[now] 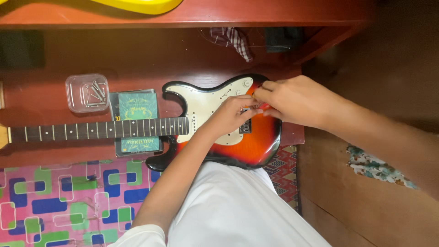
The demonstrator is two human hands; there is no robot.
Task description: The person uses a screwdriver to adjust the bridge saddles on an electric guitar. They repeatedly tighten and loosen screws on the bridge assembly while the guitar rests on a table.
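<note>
Head view, looking down.

One electric guitar (219,132): glossy sunburst body, red to black at the rim, cream pickguard (201,107), dark fretted neck (98,128) with pale dot inlays running left. Lying flat across a reddish wooden surface (151,59) and partly over the lap.

Left hand (233,114): laid on the pickguard near the metal bridge (245,126), fingers curled, tips meeting the other hand. Right hand (292,100): over the body's upper edge, fingers pinched together on something small and red (265,106); too small to identify. Both hands touching at the fingertips.

One clear plastic tub (87,93), square with rounded corners, holding several slim metal pegs; exact count unclear. Just beside it, under the neck, one flat green printed packet (137,106).

One checked cloth (231,40), crumpled, at the back. One yellow glossy curved object (141,5) at the top edge. One patterned mat (68,201), pink with blue and green rounded blocks. One white garment (233,210) across the lap.
</note>
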